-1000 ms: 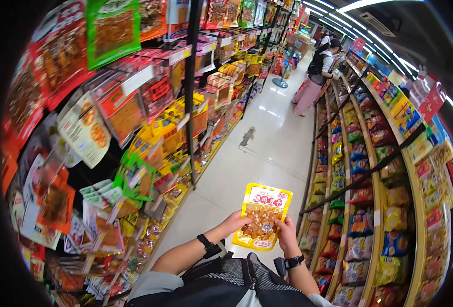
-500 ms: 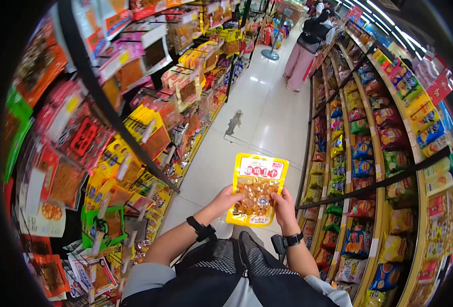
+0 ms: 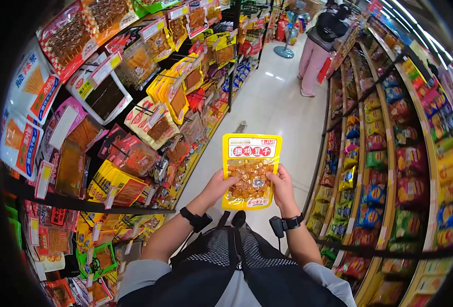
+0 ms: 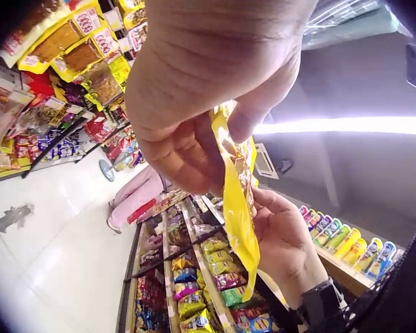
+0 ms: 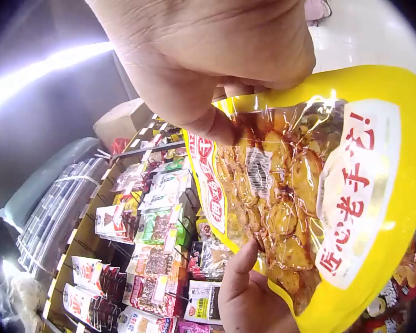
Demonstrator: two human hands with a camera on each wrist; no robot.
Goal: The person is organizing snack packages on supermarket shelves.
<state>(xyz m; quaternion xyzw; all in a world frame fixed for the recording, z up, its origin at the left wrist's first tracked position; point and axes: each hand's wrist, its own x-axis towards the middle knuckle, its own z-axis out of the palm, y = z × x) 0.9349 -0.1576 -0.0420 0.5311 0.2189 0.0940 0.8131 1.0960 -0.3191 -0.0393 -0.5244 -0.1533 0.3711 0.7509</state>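
A flat, yellow-edged snack packet of dried tofu (image 3: pixel 249 176) stands upright in front of my body, its printed face towards me. Through its clear window brown chunks show. My left hand (image 3: pixel 218 188) pinches the left edge, thumb on the front. The right hand (image 3: pixel 284 190) grips the opposite edge in the same way. In the left wrist view the packet (image 4: pixel 237 201) is seen nearly edge-on, with the fingers of the left hand (image 4: pixel 215 76) behind it. Up close in the right wrist view, my right thumb presses the packet (image 5: pixel 281 187) beside a small barcode.
Hanging snack packets (image 3: pixel 167 94) crowd the rack on the left. Shelves of bagged snacks (image 3: pixel 375 194) line the right side. A pale tiled floor (image 3: pixel 283 112) runs between them. Ahead, a person in pink trousers (image 3: pixel 312 61) stands near a round-based stand (image 3: pixel 284 51).
Both hands keep hold of the packet, which has come higher and larger in the head view. The view has tilted down and moved along the aisle; the person ahead now shows their back.
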